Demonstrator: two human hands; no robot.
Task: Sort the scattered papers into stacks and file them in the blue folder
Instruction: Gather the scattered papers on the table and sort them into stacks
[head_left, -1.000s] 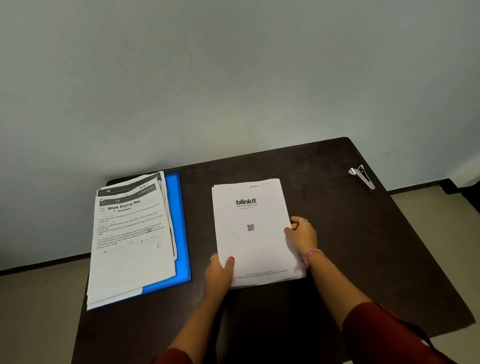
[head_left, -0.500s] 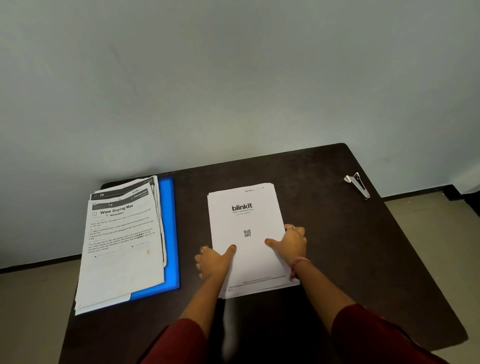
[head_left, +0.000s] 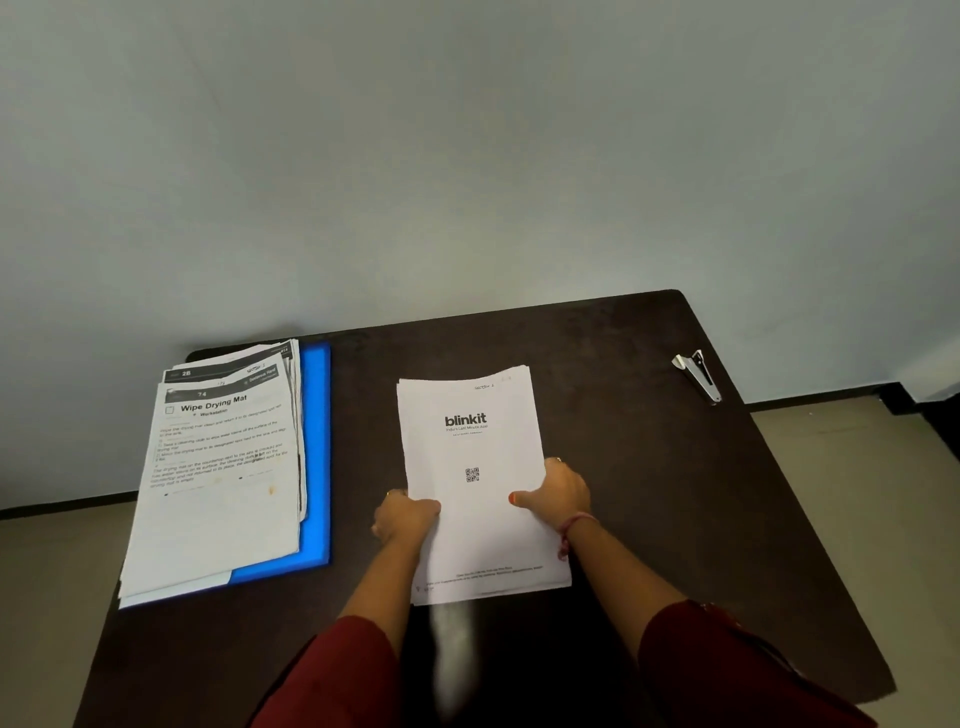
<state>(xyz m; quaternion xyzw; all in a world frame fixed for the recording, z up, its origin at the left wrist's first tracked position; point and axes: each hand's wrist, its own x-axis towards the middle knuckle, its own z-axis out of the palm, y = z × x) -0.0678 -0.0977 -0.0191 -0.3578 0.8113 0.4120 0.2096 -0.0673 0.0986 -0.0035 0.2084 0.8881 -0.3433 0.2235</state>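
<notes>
A white stack of papers (head_left: 470, 447) with "blinkit" and a QR code on top lies in the middle of the dark table (head_left: 649, 493). My left hand (head_left: 405, 517) grips its left edge, thumb on top. My right hand (head_left: 558, 493) grips its right edge, thumb on the top sheet. At the table's left lies the blue folder (head_left: 316, 441), mostly covered by a second stack of printed sheets (head_left: 223, 467) headed "Wipe Drying Mat".
A silver stapler (head_left: 698, 375) lies near the table's far right edge. A grey wall rises behind the table. Beige floor shows to the left and right. The left stack overhangs the table's front left edge.
Both hands slid inward along the blinkit stack's edges and now clasp it from both sides, with the thumbs on top. The stack looks more squared up.
</notes>
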